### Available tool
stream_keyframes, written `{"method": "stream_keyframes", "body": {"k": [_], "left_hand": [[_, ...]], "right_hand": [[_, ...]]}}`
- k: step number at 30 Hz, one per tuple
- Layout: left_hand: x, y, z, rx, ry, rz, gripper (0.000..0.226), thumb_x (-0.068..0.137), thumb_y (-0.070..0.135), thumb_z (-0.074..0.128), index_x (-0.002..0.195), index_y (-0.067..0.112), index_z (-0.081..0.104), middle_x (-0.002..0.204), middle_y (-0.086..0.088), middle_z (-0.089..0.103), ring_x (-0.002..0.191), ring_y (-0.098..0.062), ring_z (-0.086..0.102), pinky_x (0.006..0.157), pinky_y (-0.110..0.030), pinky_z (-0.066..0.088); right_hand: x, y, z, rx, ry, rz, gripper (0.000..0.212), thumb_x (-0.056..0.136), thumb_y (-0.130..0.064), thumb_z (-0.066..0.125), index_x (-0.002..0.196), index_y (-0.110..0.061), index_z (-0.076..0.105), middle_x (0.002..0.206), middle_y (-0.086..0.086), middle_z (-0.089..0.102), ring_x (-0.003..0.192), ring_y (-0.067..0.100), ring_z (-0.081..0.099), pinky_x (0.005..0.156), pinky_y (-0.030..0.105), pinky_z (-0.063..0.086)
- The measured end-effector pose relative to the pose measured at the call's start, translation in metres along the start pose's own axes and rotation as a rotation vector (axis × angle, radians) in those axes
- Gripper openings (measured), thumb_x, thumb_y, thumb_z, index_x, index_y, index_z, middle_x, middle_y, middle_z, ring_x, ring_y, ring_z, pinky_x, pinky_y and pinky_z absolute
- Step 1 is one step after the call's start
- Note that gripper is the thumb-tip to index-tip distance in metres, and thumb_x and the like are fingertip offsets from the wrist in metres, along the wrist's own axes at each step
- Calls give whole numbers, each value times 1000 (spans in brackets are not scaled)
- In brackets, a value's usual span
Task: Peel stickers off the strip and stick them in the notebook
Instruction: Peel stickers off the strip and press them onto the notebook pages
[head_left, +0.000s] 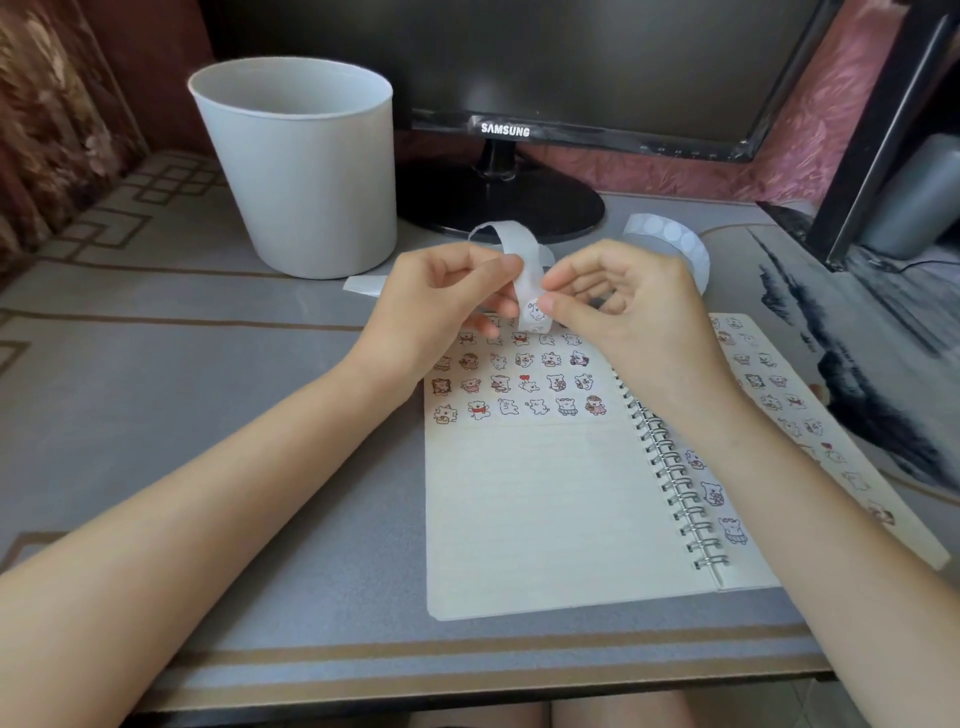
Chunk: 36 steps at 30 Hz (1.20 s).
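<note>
Both hands pinch the sticker strip (524, 275) over the notebook (530, 499): left hand (441, 296) and right hand (623, 301), fingers curled

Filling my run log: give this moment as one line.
left hand: holds strip | right hand: pinches sticker on strip | notebook: open, top rows filled | step: peeling

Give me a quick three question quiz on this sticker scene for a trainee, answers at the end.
1. True or false: the notebook lies closed.
2. What stands left of the monitor? A white bin, B lamp, C kettle.
3. Fill in: the left hand and right hand both pinch the ___.
Key: 1 false, it lies open; 2 A; 3 strip.
</note>
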<state>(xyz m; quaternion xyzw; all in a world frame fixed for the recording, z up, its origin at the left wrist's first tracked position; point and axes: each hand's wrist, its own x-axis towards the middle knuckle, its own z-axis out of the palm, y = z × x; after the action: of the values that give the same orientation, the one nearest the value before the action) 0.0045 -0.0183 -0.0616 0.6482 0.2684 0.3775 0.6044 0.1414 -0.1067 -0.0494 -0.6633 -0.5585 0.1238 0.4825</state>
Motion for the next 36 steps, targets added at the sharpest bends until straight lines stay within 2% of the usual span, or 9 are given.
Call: {"method": "stream_keyframes", "body": {"k": [3,8,12,16,22,30,36], "left_hand": [[0,0,-1,-8,-3,11,14,91,11,59,81,5,66,64,5,63,61,-6,62,54,-18,50],[2,0,0,-65,-14,-28,18,94,16,55,83,6,66,67,3,65,62,-7,63,53,-18,50],[2,-1,0,-35,-52,-84,17,92,19,59,88,6,69,78,-6,69,68,-12,65,58,-18,50],[1,-4,0,35,-79,-85,9,88,12,64,88,5,70,78,-11,67,73,-20,61,62,-19,51],[1,-4,0,51,-70,-37,10,88,12,63,83,10,72,70,-6,66,66,-12,61,60,-18,50],[1,-4,0,69,-88,-36,12,89,12,62,91,4,71,79,-13,66,69,-11,62,62,-18,51],[1,-4,-1,90,-89,-32,11,89,14,63,87,7,72,74,-6,67,70,-10,63,63,-19,50]], "right_hand": [[0,0,-1,13,-14,-3,10,80,-12,74,84,-20,68,80,-2,70,72,5,62,67,12,45],[0,1,-2,73,-1,8,10,80,-8,73,84,-16,69,80,6,70,71,16,63,69,22,53],[-1,2,-2,140,28,8,12,80,-5,71,83,-16,68,79,10,69,63,7,60,62,16,49],[0,4,-3,125,21,1,14,81,-6,71,82,-20,68,80,1,70,67,3,60,67,18,48],[-1,2,-2,62,22,-15,10,81,-8,72,84,-17,70,80,-4,71,73,10,66,75,22,54],[-2,3,-1,40,33,-24,8,80,-9,73,86,-14,71,80,-3,71,73,10,67,74,21,54],[-3,3,-1,51,29,-26,9,81,-8,73,85,-16,70,78,-7,70,71,6,66,72,18,53]]}}
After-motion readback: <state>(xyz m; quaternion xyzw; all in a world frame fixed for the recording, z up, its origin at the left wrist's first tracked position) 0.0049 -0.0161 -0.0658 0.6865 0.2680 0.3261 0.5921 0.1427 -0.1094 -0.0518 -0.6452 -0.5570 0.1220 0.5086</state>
